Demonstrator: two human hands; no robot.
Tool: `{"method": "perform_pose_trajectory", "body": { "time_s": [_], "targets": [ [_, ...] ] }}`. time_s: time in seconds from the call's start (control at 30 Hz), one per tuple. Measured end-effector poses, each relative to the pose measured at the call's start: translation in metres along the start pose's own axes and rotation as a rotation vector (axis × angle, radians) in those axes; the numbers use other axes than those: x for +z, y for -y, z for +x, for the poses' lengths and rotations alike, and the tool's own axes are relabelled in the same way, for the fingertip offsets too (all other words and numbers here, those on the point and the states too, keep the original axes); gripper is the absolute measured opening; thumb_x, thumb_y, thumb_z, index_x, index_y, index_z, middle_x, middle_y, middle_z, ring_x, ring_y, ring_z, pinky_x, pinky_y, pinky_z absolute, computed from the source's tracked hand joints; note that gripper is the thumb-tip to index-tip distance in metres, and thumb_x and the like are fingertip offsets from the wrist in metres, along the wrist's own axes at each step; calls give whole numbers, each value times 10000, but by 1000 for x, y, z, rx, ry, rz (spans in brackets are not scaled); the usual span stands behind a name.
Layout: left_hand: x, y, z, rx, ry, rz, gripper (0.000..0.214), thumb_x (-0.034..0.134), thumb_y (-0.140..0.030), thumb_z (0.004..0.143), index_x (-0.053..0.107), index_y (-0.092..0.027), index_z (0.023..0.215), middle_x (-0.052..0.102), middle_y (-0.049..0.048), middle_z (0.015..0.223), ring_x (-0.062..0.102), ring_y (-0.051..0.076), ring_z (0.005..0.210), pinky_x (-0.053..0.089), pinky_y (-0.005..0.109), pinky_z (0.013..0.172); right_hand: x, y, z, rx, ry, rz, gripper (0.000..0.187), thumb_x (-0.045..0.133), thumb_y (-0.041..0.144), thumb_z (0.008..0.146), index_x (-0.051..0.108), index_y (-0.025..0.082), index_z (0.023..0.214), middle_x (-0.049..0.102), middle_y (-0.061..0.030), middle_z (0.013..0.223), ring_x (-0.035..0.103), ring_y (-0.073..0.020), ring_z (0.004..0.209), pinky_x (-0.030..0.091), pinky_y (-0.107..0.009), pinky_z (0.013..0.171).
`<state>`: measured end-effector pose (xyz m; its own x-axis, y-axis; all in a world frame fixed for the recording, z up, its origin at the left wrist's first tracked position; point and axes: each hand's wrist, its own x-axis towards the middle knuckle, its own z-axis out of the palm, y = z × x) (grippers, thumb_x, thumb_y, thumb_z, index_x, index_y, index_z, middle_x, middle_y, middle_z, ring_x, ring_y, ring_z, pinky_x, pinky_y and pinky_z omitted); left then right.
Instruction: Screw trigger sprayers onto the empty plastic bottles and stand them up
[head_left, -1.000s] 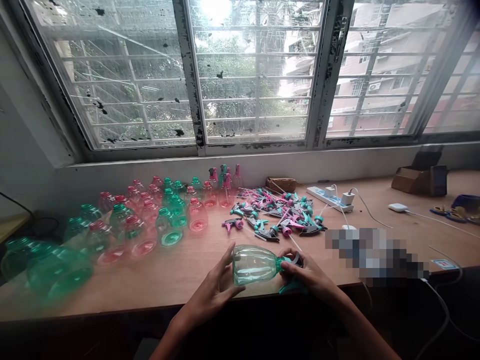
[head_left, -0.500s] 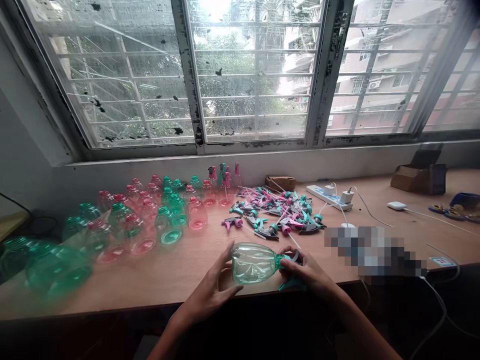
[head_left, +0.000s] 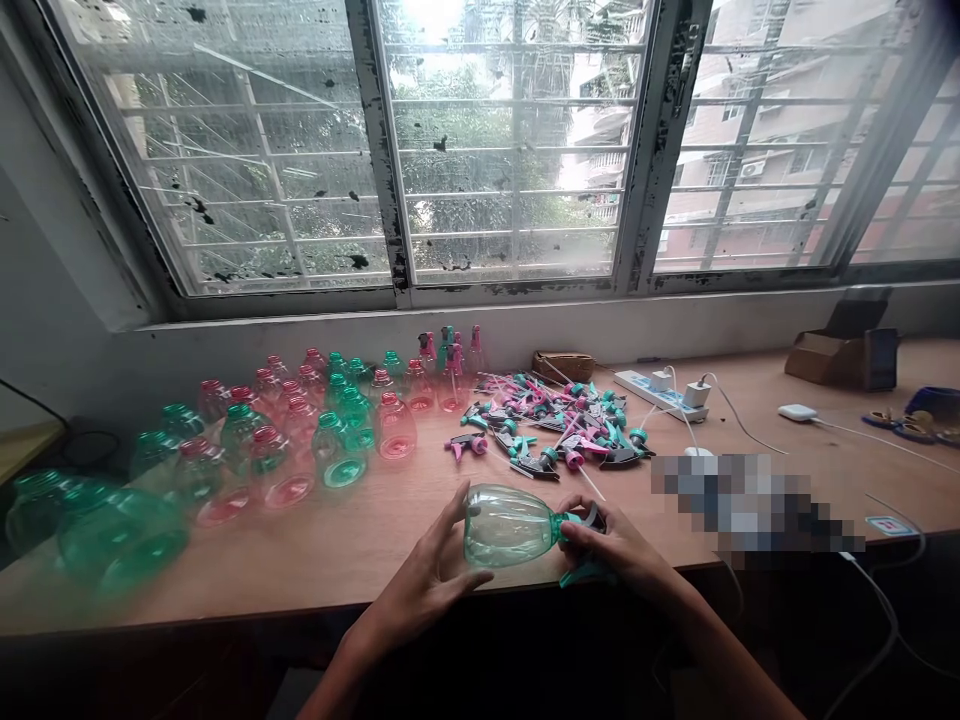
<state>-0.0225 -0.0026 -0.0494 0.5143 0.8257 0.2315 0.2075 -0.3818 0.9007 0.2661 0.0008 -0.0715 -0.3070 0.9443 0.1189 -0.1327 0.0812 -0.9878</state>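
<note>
A clear green plastic bottle (head_left: pixel 508 526) lies on its side just above the wooden bench's front edge. My left hand (head_left: pixel 427 580) cups its base with the fingers wrapped round the bottom. My right hand (head_left: pixel 616 550) is closed on the teal spray trigger head (head_left: pixel 581 545) sitting at the bottle's neck. A pile of loose pink, teal and black spray heads (head_left: pixel 559 425) lies just beyond my hands.
Many empty green and pink bottles (head_left: pixel 300 440) stand across the left half of the bench (head_left: pixel 360 540). A white power strip (head_left: pixel 660 392) with plugs and cables, a cardboard box (head_left: pixel 840 350) and a blurred patch (head_left: pixel 750 505) occupy the right side. A barred window rises behind.
Almost nothing moved; my hands stay on the bottle and spray head, with slight shifts of fingers at the neck and a small camera wobble.
</note>
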Motion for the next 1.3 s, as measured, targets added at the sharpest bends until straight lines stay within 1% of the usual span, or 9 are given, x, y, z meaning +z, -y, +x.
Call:
{"method": "perform_pose_trajectory", "body": {
  "time_s": [0.1,0.2,0.33,0.53,0.63,0.73,0.87,1.1,1.3],
  "targets": [
    [0,-5,0,-18,24,-4,928,708,-276,875,94,-322,1570,338,60,1595,339,307,1449,312,469,1186,1,0,0,4,7,2,371,768,468,803,579,197,971,692,10,695,645,-175,589,493,-295,582],
    [0,-6,0,-10,10,40,859,696,-281,883,169,-338,1559,249,39,1632,321,321,1455,324,466,1181,1,2,0,0,0,6,354,761,460,814,580,196,964,689,13,686,646,-171,591,497,-294,590],
    [0,-3,-1,17,-4,58,854,674,-265,899,139,-373,1556,183,23,1650,323,316,1454,327,472,1176,1,3,0,14,-11,-3,378,765,479,801,582,196,972,699,8,681,657,-183,592,507,-307,596],
    [-2,-3,0,-26,10,-1,874,719,-311,863,190,-317,1559,337,64,1595,304,346,1458,312,509,1180,1,3,1,21,-18,6,405,787,497,770,595,192,956,694,12,655,651,-182,568,502,-298,569],
    [-2,-2,1,-27,-3,22,863,742,-311,841,245,-322,1546,329,50,1599,271,346,1472,287,508,1194,1,3,1,16,-40,1,408,787,505,767,605,189,951,696,9,653,648,-178,567,503,-294,561],
    [-1,0,0,-3,-13,28,884,732,-276,850,198,-359,1550,251,32,1631,301,328,1464,282,496,1198,1,3,1,18,-56,-1,415,784,504,771,607,188,975,709,0,663,654,-183,575,517,-305,569],
    [1,-2,0,-3,16,-32,993,745,-252,840,73,-353,1564,275,52,1623,333,314,1451,267,494,1201,0,1,1,15,-50,-4,410,783,500,774,610,188,977,706,5,646,656,-185,578,521,-306,586],
    [-2,-1,-2,-19,-11,24,894,744,-295,841,205,-336,1553,286,41,1619,274,339,1472,292,503,1192,0,2,2,6,-43,0,405,784,500,773,611,185,960,701,5,648,648,-176,572,514,-296,574],
    [-1,-2,-2,-13,7,19,922,688,-267,885,67,-367,1559,284,53,1618,350,323,1442,310,512,1173,0,1,2,8,-31,-2,391,768,509,788,602,190,941,689,12,638,642,-174,565,506,-291,567]
  ]
}}
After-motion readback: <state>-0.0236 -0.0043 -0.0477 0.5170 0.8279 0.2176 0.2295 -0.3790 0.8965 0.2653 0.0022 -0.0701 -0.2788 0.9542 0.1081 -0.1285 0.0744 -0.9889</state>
